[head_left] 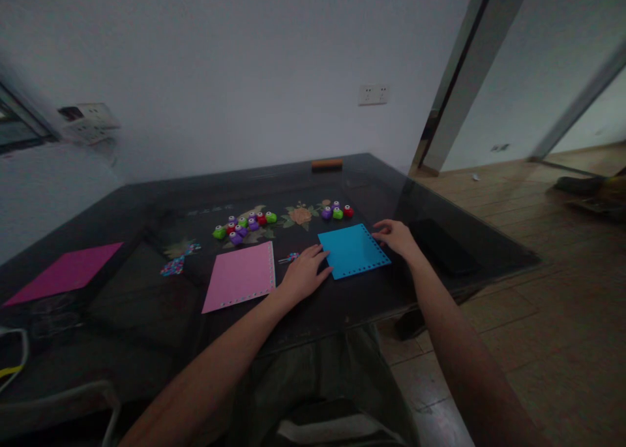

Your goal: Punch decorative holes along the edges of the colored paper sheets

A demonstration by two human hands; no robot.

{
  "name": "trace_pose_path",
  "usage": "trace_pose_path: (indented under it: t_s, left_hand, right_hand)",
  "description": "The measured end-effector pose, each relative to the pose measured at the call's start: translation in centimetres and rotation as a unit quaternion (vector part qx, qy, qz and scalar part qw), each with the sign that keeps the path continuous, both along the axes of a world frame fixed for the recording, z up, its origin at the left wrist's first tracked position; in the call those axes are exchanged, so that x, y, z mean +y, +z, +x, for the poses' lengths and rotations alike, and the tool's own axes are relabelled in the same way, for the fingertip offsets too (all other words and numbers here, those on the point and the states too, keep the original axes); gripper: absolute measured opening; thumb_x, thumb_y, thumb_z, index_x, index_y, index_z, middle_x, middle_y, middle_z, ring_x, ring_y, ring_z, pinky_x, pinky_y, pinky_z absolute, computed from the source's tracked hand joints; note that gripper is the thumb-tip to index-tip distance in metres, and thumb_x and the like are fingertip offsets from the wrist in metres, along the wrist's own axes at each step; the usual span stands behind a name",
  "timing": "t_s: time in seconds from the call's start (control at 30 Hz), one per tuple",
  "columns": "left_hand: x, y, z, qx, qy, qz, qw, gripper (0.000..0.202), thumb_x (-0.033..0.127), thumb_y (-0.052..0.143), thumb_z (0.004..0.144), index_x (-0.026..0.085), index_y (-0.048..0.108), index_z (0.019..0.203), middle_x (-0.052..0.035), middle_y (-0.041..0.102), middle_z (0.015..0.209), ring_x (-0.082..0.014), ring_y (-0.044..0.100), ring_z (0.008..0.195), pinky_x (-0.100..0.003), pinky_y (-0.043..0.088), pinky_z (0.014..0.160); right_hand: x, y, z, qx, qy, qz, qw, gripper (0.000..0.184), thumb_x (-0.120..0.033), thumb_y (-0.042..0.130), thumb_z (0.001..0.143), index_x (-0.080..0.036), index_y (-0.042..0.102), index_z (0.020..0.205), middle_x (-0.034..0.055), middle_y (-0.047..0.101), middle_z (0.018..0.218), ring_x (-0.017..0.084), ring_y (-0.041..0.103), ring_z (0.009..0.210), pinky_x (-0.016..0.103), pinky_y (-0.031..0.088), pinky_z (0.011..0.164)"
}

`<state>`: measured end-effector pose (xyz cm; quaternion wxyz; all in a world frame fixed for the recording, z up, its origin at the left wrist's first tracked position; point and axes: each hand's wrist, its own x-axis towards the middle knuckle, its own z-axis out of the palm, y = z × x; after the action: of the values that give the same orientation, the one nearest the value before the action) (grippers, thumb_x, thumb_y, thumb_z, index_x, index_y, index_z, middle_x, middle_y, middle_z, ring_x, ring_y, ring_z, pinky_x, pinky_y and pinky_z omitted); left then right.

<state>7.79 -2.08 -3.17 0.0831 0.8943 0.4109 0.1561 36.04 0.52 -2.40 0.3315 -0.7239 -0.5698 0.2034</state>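
Note:
A blue paper sheet [353, 251] with punched holes along its edges lies on the dark glass table [147, 290]. My left hand [306, 274] rests flat by its left edge, fingers spread, touching the sheet's corner. On the sheet's right edge sits my right hand [397, 236], its fingers curled over the rim. A light pink sheet [241, 276] with a punched right edge lies just left of my left hand. Several small coloured craft punches [243, 225] are clustered behind the pink sheet, and three more punches [337, 211] sit behind the blue sheet.
A magenta sheet [66, 271] lies at the table's far left. Small piles of punched confetti [177, 262] lie between the sheets. An orange-topped block [327, 165] sits at the table's back edge. Wooden floor and a doorway open to the right. A black object [437, 245] is beside my right hand.

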Motion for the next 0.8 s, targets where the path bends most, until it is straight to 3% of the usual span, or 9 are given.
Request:
trace_pose_path:
  t_s: [0.17,0.47,0.8]
  left_hand:
    - [-0.11,0.18,0.03,0.003,-0.001,0.002,1.000,0.046,0.039,0.047,0.088,0.016,0.051,0.128,-0.0133,0.048,0.137,-0.0243,0.041,0.128,-0.039,0.034,0.106]
    - [-0.05,0.12,-0.01,0.002,-0.006,0.004,1.000,0.047,0.040,0.046,0.088,0.016,0.051,0.128,-0.0128,0.048,0.137,-0.0236,0.041,0.129,-0.038,0.033,0.107]
    - [-0.17,0.17,0.09,0.003,0.004,0.004,1.000,0.046,0.039,0.046,0.088,0.016,0.051,0.128,-0.0118,0.048,0.137,-0.0238,0.042,0.128,-0.038,0.034,0.106]
  right_hand:
    - [0.11,-0.17,0.18,-0.050,-0.009,0.024,0.998,0.021,-0.021,0.069,0.070,-0.017,0.069,0.091,0.0045,0.066,0.077,0.015,0.062,0.070,0.026,0.046,0.065]
    - [0.42,-0.58,0.04,0.018,0.008,0.030,0.999,0.016,-0.013,0.068,0.068,-0.017,0.070,0.083,0.0043,0.068,0.070,0.015,0.062,0.065,0.026,0.050,0.062]
    - [0.29,-0.34,-0.22,0.007,0.027,0.019,0.999,0.016,-0.013,0.065,0.070,-0.016,0.069,0.085,0.0041,0.068,0.074,0.015,0.064,0.069,0.024,0.050,0.062]
